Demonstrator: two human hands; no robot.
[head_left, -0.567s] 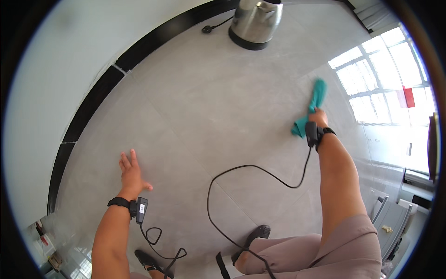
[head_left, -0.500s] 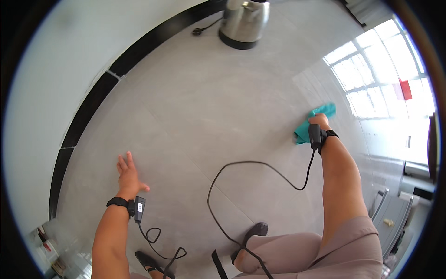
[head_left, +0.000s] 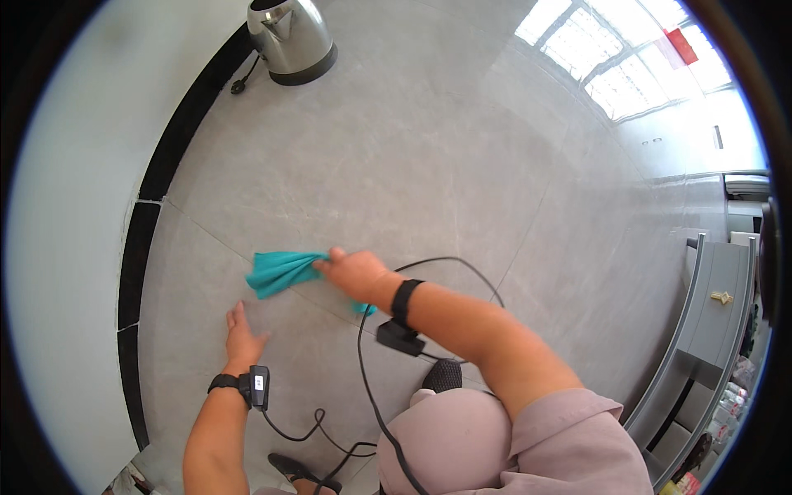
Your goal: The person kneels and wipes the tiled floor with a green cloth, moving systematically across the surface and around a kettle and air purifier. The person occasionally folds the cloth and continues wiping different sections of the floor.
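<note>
My right hand [head_left: 356,274] is closed on a teal cloth [head_left: 280,272]. Most of the cloth fans out to the left of the fingers, and a small corner shows below the wrist. Beneath it lies the grey tiled floor [head_left: 396,181]. Just below and left of the cloth is my left hand [head_left: 243,340], its fingers spread and nothing in it. Each wrist wears a black strap with a small dark box, from which a black cable runs back toward me.
A steel kettle [head_left: 293,41] stands at the far left by the black skirting [head_left: 153,177], its plug [head_left: 238,85] on the floor. To the right is a grey drawer unit [head_left: 714,301]. The black cable [head_left: 363,363] loops near my shoe [head_left: 443,376].
My right hand has swept the cloth from the far right across to the left, near my left hand. The view has shifted, so the kettle appears further left.
</note>
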